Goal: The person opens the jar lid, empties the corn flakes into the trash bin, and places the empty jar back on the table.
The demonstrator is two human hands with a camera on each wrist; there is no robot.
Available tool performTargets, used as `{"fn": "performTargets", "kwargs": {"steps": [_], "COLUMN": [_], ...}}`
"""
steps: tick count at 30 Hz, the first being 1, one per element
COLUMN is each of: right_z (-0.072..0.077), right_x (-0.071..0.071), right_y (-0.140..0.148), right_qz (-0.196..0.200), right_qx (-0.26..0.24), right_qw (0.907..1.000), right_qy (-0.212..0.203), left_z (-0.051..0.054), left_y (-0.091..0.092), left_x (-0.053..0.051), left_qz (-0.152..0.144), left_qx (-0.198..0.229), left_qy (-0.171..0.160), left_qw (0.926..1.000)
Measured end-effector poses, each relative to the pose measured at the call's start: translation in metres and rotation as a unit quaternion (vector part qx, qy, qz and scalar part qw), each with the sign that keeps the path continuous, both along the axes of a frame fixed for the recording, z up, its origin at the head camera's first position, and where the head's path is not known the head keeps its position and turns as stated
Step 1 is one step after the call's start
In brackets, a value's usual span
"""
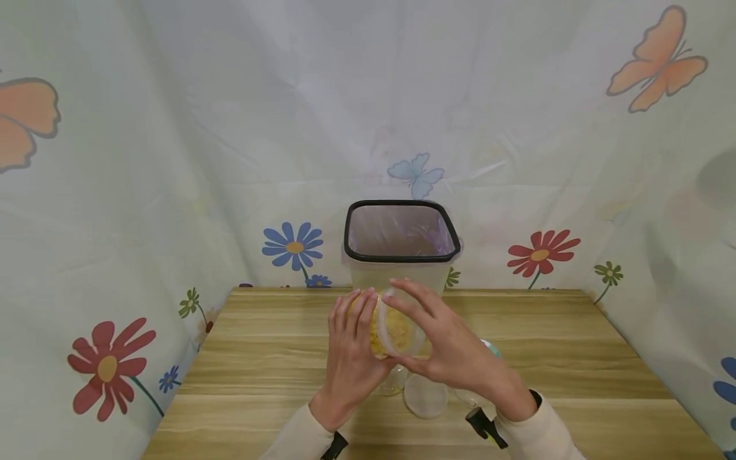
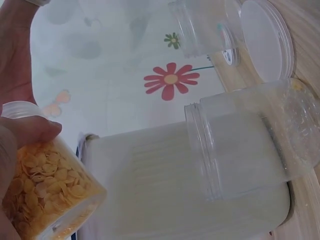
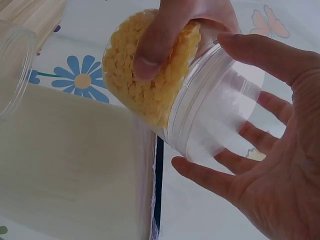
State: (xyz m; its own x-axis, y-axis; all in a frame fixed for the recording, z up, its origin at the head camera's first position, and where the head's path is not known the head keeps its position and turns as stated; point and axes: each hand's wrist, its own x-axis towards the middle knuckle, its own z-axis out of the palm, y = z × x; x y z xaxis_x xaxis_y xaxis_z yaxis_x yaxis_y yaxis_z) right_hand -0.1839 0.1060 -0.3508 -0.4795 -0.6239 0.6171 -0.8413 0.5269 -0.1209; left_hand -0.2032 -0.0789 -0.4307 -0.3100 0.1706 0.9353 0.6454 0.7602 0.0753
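Observation:
Above the table, my left hand (image 1: 352, 358) grips a clear jar (image 2: 55, 185) packed with yellow flakes, its fingers wrapped round the side. The jar is tilted, its translucent lid (image 3: 230, 105) facing my right hand (image 1: 457, 345). The thumb and spread fingers of that hand bend round the lid's rim from opposite edges. Below stands a clear jar (image 2: 240, 145) without a lid, some yellowish bits near its base. Another clear jar (image 2: 205, 27) is beyond it. A loose whitish lid (image 1: 425, 396) lies on the table between them.
A bin (image 1: 402, 259) with a black rim and a thin plastic liner stands behind my hands. The wood-grain table (image 1: 259, 358) ends at a white curtain (image 1: 287, 128) printed with flowers and butterflies. Beside my right wrist a small teal-edged item (image 1: 490, 348) is partly hidden.

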Motion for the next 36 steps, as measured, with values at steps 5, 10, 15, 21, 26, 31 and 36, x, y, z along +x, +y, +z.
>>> {"fn": "performTargets", "kwargs": {"steps": [5,10,15,21,26,31,36], "right_z": [0.001,0.001,0.004,0.001,-0.004,-0.007,-0.006], "right_x": [0.001,0.004,0.009,0.013,0.012,0.012,0.012], "right_y": [0.002,0.002,-0.002,-0.011,-0.019,-0.022,-0.019], "right_qz": [0.008,-0.021,-0.097,-0.194,-0.217,-0.202,-0.177], "right_qx": [0.021,-0.001,-0.073,-0.095,-0.095,-0.098,-0.095], "right_qw": [0.9996,0.9983,0.9888,0.963,0.955,0.9625,0.9706], "right_qy": [-0.016,-0.055,-0.087,-0.161,-0.179,-0.152,-0.132], "left_z": [0.0,-0.001,-0.001,-0.001,-0.002,-0.005,-0.007], "left_y": [0.0,0.0,0.001,0.003,0.004,0.004,0.003], "left_x": [0.0,-0.001,-0.003,-0.004,-0.005,-0.005,-0.008], "left_qz": [0.0,-0.012,-0.008,0.014,0.022,0.019,0.017], "left_qx": [-0.002,0.007,0.011,0.001,-0.009,-0.01,-0.002], "left_qy": [-0.01,-0.006,0.0,0.008,0.007,0.007,0.012], "left_qw": [0.9999,0.9999,0.9999,0.9999,0.9997,0.9997,0.9998]}}
